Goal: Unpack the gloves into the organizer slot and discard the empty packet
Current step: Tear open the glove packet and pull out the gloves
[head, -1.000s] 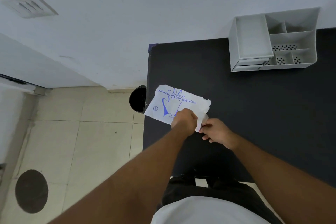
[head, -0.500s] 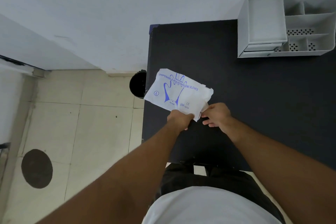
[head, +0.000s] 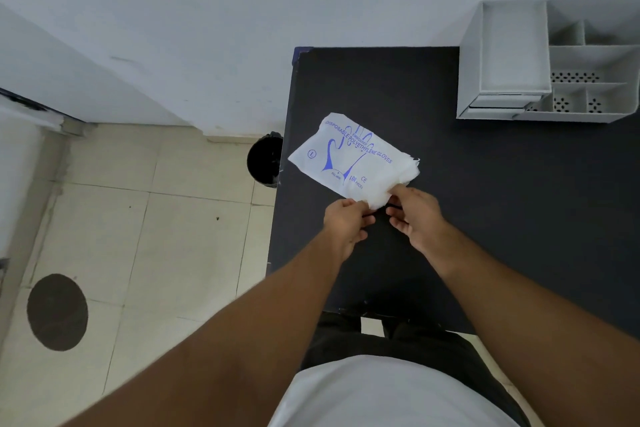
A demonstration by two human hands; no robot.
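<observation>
A white packet of disposable polyethylene gloves (head: 349, 158) with blue print is held above the left part of the black table (head: 502, 204). My left hand (head: 346, 222) pinches its near edge. My right hand (head: 414, 215) pinches the near right corner, where the packet looks torn and crumpled white material shows. The grey organizer (head: 554, 59) stands at the table's far right, with one large slot on its left side and several smaller compartments; all look empty.
A black bin (head: 265, 159) stands on the tiled floor against the table's left edge, just left of the packet. A dark round mark (head: 57, 312) lies on the floor at lower left. A white wall runs behind the table.
Both hands have shifted along the packet's near edge and the left hand now grips lower. The packet's right end looks more opened. The camera has tilted, so the organizer sits further right.
</observation>
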